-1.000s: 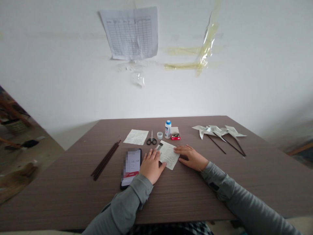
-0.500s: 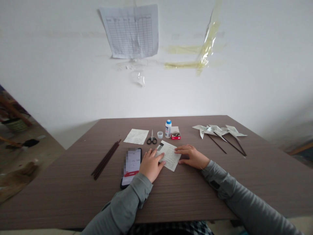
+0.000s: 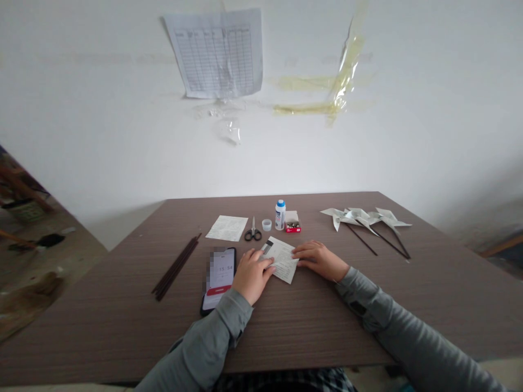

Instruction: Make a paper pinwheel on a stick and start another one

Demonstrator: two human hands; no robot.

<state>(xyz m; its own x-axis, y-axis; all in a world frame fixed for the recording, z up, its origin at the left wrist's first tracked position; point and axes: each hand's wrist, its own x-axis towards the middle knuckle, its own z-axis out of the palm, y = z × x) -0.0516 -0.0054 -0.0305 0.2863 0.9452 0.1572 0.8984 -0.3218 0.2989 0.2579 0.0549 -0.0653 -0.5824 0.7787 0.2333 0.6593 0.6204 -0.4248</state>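
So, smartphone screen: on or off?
On. The smartphone beside the left hand shows a lit display, with "15:54" and a red bar; its left strip is pixelated.

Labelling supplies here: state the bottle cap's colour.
The bottle cap is blue, clearest in head view.

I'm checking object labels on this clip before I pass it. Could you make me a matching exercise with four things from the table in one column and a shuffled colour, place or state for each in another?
Things
1. scissors
2. phone
3. bottle
4. printed sheet

Descriptions
A. white with a blue cap
B. between the left hand and the right hand
C. black-handled, tip pointing away from the hands
D. lying flat with its screen lit

Right pairs: 1-C, 2-D, 3-A, 4-B
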